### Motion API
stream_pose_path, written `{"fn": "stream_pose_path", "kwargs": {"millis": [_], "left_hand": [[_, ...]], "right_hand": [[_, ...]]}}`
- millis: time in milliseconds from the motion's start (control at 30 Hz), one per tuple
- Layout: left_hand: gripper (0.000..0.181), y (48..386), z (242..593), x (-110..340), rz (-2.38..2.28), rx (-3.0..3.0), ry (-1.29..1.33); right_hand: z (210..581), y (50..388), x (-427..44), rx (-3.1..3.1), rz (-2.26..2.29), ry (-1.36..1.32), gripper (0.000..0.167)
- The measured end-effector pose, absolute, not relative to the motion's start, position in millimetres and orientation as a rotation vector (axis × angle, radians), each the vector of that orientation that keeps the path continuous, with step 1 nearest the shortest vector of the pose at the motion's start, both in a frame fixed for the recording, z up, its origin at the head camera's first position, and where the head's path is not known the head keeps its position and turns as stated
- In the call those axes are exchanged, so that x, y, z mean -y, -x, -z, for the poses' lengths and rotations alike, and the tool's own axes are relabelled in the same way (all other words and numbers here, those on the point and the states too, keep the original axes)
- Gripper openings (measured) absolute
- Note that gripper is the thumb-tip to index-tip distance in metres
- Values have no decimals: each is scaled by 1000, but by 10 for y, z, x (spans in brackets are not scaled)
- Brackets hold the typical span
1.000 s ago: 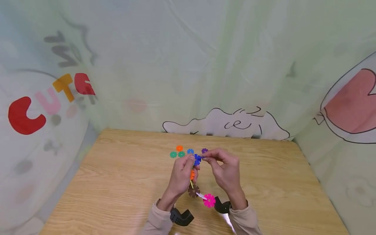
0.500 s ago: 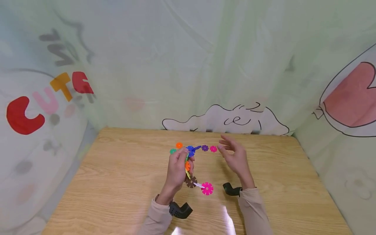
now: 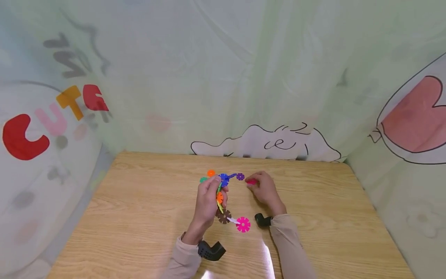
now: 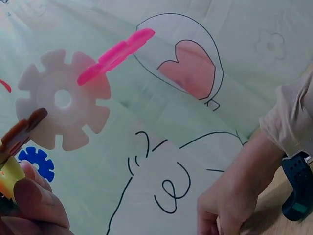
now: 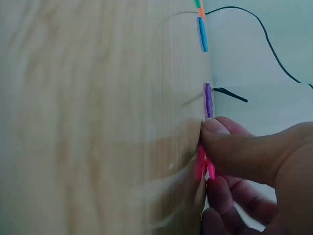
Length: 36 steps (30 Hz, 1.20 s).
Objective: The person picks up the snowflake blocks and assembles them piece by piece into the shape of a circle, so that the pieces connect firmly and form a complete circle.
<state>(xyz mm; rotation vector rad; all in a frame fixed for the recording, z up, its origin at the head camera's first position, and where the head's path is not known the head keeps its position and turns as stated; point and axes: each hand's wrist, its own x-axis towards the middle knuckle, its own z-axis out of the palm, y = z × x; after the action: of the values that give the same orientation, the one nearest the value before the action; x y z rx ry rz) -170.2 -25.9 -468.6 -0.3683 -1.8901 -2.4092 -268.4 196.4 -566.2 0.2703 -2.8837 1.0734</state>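
Observation:
My left hand [image 3: 205,199] grips a chain of notched interlocking discs above the table. Its upper end has a blue disc [image 3: 224,179] with a darker blue one [image 3: 232,176] slotted into it. Green, orange and yellow discs run past the fingers, down to a brown disc [image 3: 224,217], a white disc [image 4: 85,110] and a pink disc [image 3: 243,224] at the lower end. At the table's far side my right hand [image 3: 265,188] pinches a loose pink disc [image 5: 211,169] between thumb and fingers, at the tabletop. The fingers partly cover that disc.
A purple disc [image 3: 240,176] lies just left of the right hand. Orange [image 3: 211,173], green [image 3: 203,180] and light blue [image 5: 202,34] discs lie farther left, partly behind the left hand. A printed curtain [image 3: 156,77] rises behind the wooden table [image 3: 139,209].
My right hand let go of the chain's dark blue disc, moved right, then came down onto the loose pink disc and took hold of it. The left hand shifted slightly left with the chain.

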Motion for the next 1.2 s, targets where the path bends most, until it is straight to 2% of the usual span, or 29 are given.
{"fn": "stream_pose_path", "kwargs": {"millis": [67,300,500,667,800,1200], "left_hand": [[45,1710,4682,273,2416,1893,377],[44,1733,4687,296,2444,1872,349],[44,1708,4715,285,2449,1870,315],[42,1708,4709,282,2409,1908,322],[38,1732,4694,277,2434,1902,344],[43,1733,4712,255,2414,1896,339]], "right_hand": [[5653,2678,-1934,2909,-1083,-198,12],[5578,2652,-1960,2972,-1184,-2,25],[5413,2604,-2065,2901,-1298,-121,18],[5047,2473,-1959,2703,-1751,-221,31],[4749,2312,-1826,2498,-2033,-275,33],[4473,2046,-1626,2265,-2014,-389,24]]}}
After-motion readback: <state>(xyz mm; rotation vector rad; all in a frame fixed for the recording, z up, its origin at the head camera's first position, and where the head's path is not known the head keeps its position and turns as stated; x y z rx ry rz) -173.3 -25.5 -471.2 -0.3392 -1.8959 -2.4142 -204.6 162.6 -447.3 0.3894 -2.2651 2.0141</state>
